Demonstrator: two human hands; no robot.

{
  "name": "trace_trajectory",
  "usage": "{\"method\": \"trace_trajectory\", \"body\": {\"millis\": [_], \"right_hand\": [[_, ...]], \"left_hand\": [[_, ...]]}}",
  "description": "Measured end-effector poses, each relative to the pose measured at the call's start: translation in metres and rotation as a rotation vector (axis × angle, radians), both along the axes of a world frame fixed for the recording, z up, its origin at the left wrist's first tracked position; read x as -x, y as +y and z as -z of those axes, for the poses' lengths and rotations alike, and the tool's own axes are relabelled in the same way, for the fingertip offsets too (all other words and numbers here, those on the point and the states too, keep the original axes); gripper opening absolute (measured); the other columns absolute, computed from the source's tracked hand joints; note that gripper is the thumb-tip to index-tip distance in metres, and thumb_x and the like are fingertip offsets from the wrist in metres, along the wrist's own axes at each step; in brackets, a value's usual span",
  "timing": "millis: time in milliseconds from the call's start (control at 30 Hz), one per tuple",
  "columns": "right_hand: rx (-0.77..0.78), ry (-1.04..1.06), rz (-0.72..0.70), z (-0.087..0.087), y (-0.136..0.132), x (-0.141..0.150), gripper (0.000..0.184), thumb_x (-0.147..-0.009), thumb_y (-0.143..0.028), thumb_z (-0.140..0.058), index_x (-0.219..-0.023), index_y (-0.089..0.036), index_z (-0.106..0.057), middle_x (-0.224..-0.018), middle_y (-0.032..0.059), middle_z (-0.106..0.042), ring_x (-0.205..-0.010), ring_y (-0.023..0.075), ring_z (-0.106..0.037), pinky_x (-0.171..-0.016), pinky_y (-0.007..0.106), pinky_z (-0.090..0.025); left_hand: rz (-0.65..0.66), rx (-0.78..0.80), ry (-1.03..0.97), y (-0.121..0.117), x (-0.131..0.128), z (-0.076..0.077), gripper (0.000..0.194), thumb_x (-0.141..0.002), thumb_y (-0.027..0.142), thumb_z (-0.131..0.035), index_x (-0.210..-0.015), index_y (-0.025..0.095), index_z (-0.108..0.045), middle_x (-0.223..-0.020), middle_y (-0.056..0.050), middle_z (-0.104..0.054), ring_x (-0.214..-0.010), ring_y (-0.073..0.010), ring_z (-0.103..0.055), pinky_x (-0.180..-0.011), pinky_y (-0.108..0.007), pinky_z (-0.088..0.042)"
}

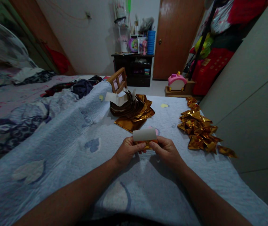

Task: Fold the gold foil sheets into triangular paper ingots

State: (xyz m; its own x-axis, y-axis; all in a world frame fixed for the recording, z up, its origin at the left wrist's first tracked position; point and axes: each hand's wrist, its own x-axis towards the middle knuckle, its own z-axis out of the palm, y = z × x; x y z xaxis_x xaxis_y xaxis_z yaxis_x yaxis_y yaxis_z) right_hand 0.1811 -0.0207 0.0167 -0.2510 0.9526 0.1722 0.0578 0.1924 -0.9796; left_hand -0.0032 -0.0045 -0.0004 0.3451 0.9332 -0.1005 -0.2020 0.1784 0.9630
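Observation:
Between both hands is a sheet of gold foil paper (144, 135), its pale backing curled over at the top and a gold strip showing below. My left hand (129, 150) pinches its left side, the thumb lying across the gold strip. At the right side my right hand (168, 150) grips it the same way, the two thumbs close together. Beyond the hands lies a fanned stack of gold foil sheets (134, 108), some with white undersides turned up. A pile of folded gold foil pieces (198, 125) rests to the right.
A light blue patterned bedspread (77, 169) lies beneath everything. Rumpled clothes and bedding (42, 106) are on the left. A wooden bed rail (118, 81) stands behind the stack. Further back are a dark cabinet (134, 70) and a pink toy (177, 82). A pale wardrobe (251, 94) borders the right.

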Motion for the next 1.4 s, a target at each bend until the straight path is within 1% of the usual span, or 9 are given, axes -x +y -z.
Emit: {"method": "trace_trajectory", "body": {"millis": [167, 400, 500, 600, 767, 933, 1067, 1200, 1400], "right_hand": [[0.042, 0.055, -0.027, 0.003, 0.002, 0.001, 0.025, -0.086, -0.037, -0.064, -0.097, -0.017, -0.071, -0.083, 0.0038, -0.070, -0.075, 0.0183, -0.062, -0.071, 0.031, -0.048], [0.105, 0.060, 0.004, 0.004, 0.002, 0.002, 0.025, -0.085, -0.039, -0.066, -0.096, -0.017, -0.073, -0.079, 0.0037, -0.069, -0.075, 0.0191, -0.061, -0.070, 0.032, -0.048], [0.149, 0.073, 0.035, 0.004, 0.003, 0.001, 0.027, -0.084, -0.042, -0.068, -0.094, -0.017, -0.073, -0.063, -0.0013, -0.058, -0.058, 0.0138, -0.049, -0.055, 0.027, -0.039], [0.192, 0.089, 0.061, 0.007, 0.004, -0.001, 0.029, -0.082, -0.046, -0.069, -0.088, -0.017, -0.072, -0.057, -0.0041, -0.048, -0.051, 0.0107, -0.039, -0.049, 0.026, -0.029], [0.239, 0.109, 0.065, 0.010, 0.004, 0.000, 0.033, -0.082, -0.049, -0.069, -0.086, -0.016, -0.072, -0.056, -0.0043, -0.047, -0.052, 0.0102, -0.037, -0.049, 0.026, -0.027], [0.284, 0.165, 0.052, 0.011, 0.004, 0.002, 0.037, -0.079, -0.052, -0.072, -0.085, -0.016, -0.071, -0.054, -0.0048, -0.047, -0.050, 0.0098, -0.036, -0.048, 0.026, -0.024], [0.310, 0.212, 0.022, 0.014, 0.005, 0.003, 0.036, -0.079, -0.052, -0.074, -0.084, -0.016, -0.070, -0.055, -0.0043, -0.049, -0.050, 0.0100, -0.037, -0.049, 0.026, -0.025], [0.336, 0.230, 0.031, 0.014, 0.005, 0.004, 0.037, -0.077, -0.053, -0.075, -0.086, -0.017, -0.071, -0.055, -0.0042, -0.049, -0.050, 0.0102, -0.037, -0.048, 0.026, -0.025], [0.337, 0.211, 0.063, 0.015, 0.006, 0.002, 0.036, -0.076, -0.051, -0.076, -0.081, -0.017, -0.069, -0.057, -0.0039, -0.049, -0.051, 0.0097, -0.037, -0.049, 0.025, -0.027]], "left_hand": [[-0.005, -0.042, 0.080, -0.002, -0.001, -0.002, 0.030, -0.073, 0.035, -0.082, -0.092, 0.012, -0.078, -0.077, -0.007, -0.072, -0.067, -0.0149, -0.059, -0.066, -0.026, -0.045], [-0.055, -0.082, 0.128, -0.004, -0.003, -0.007, 0.028, -0.072, 0.036, -0.083, -0.086, 0.012, -0.078, -0.067, -0.004, -0.069, -0.058, -0.0126, -0.056, -0.058, -0.025, -0.043], [-0.081, -0.084, 0.051, -0.005, -0.004, -0.010, 0.033, -0.070, 0.035, -0.085, -0.092, 0.012, -0.077, -0.076, -0.005, -0.072, -0.066, -0.0152, -0.062, -0.066, -0.027, -0.049], [-0.114, -0.104, 0.003, -0.007, -0.004, -0.011, 0.035, -0.071, 0.036, -0.085, -0.095, 0.013, -0.074, -0.088, -0.006, -0.074, -0.081, -0.0200, -0.067, -0.079, -0.032, -0.052], [-0.212, -0.279, 0.217, -0.010, -0.002, -0.010, 0.023, -0.076, 0.035, -0.079, -0.078, 0.014, -0.069, -0.072, -0.001, -0.064, -0.069, -0.0143, -0.056, -0.068, -0.026, -0.045], [-0.257, -0.388, 0.353, -0.013, -0.002, -0.011, 0.024, -0.078, 0.035, -0.076, -0.069, 0.016, -0.063, -0.065, 0.002, -0.055, -0.063, -0.0123, -0.046, -0.063, -0.026, -0.038], [-0.247, -0.431, 0.365, -0.015, -0.002, -0.015, 0.031, -0.078, 0.041, -0.076, -0.066, 0.018, -0.060, -0.063, 0.002, -0.052, -0.062, -0.0132, -0.046, -0.063, -0.027, -0.038], [-0.246, -0.456, 0.369, -0.016, -0.001, -0.017, 0.029, -0.082, 0.042, -0.071, -0.068, 0.018, -0.061, -0.065, 0.000, -0.053, -0.064, -0.0146, -0.047, -0.065, -0.028, -0.040], [-0.274, -0.386, 0.321, -0.014, 0.000, -0.013, 0.032, -0.086, 0.042, -0.066, -0.067, 0.018, -0.060, -0.066, 0.000, -0.055, -0.068, -0.0155, -0.050, -0.067, -0.026, -0.042]]}}
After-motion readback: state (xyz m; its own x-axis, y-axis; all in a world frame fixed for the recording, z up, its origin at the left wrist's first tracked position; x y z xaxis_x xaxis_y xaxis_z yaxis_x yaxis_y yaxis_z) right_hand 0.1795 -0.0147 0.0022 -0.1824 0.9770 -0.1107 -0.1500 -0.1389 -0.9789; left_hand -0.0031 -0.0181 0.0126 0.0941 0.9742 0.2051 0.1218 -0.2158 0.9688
